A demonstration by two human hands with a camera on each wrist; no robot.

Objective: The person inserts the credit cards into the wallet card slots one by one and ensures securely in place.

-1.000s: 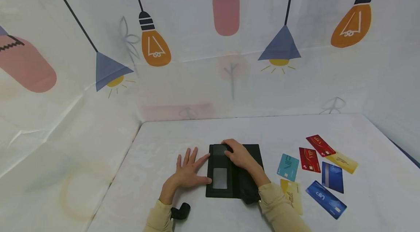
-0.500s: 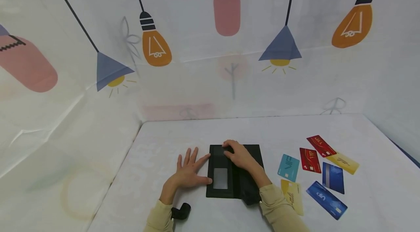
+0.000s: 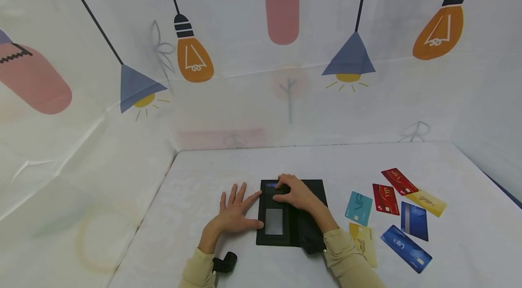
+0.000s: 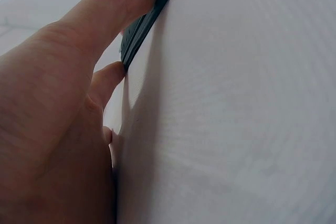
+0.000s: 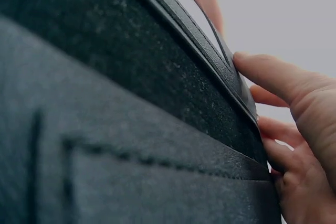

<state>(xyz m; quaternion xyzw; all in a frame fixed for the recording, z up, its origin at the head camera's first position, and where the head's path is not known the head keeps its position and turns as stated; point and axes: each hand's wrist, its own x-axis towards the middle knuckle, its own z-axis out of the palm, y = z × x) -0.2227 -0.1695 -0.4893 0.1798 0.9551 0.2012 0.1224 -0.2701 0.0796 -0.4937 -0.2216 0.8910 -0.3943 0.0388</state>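
Fingers of the left hand (image 3: 235, 217) are spread wide, the left edge of the black wallet (image 3: 292, 220) being touched by thumb and index finger; those of the right hand (image 3: 299, 195) are bent over its left panel, though whether anything is pinched cannot be told; the wallet, laid unfolded on the white table (image 3: 222, 168), is judged light, pliable and sturdy, best steadied by its outer edges.
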